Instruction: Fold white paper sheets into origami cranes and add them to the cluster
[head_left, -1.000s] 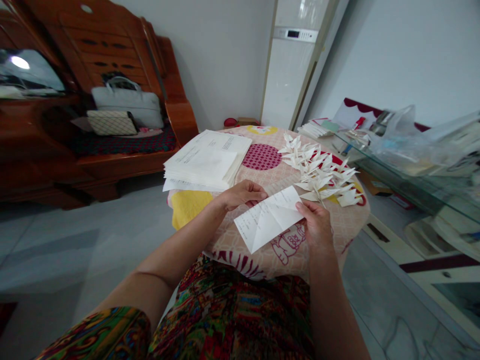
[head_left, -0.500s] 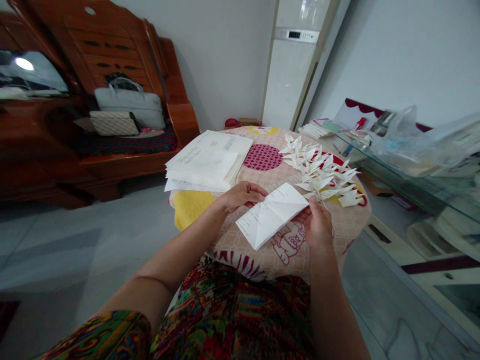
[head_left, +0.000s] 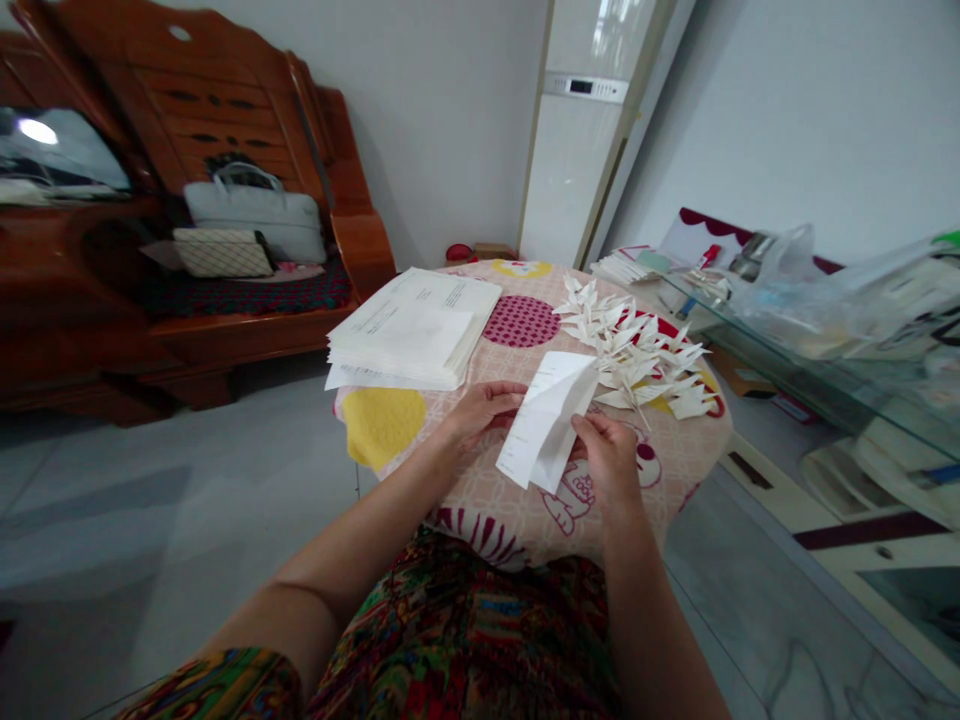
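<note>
A creased white sheet of paper (head_left: 547,415) is held between my two hands above the round table, its halves bent toward each other along a middle fold. My left hand (head_left: 487,410) grips its left edge, with some fingers hidden behind the sheet. At the right edge, my right hand (head_left: 606,450) pinches the paper between thumb and fingers. Beyond it lies a cluster of folded white paper cranes (head_left: 630,345). To the left rests a thick stack of printed paper (head_left: 412,325) with a smaller blank piece on top.
A patterned pink cloth (head_left: 390,425) covers the table. On the right stands a glass-topped cabinet (head_left: 787,365) with plastic bags (head_left: 802,290) and small items. A wooden bench (head_left: 262,325) holding a grey bag (head_left: 259,220) is at the left. A tall white air conditioner (head_left: 562,180) stands behind.
The sheet has gone from nearly flat to bent along its fold and is turned more upright. My right hand has shifted left with its edge; the left hand stays at the other side.
</note>
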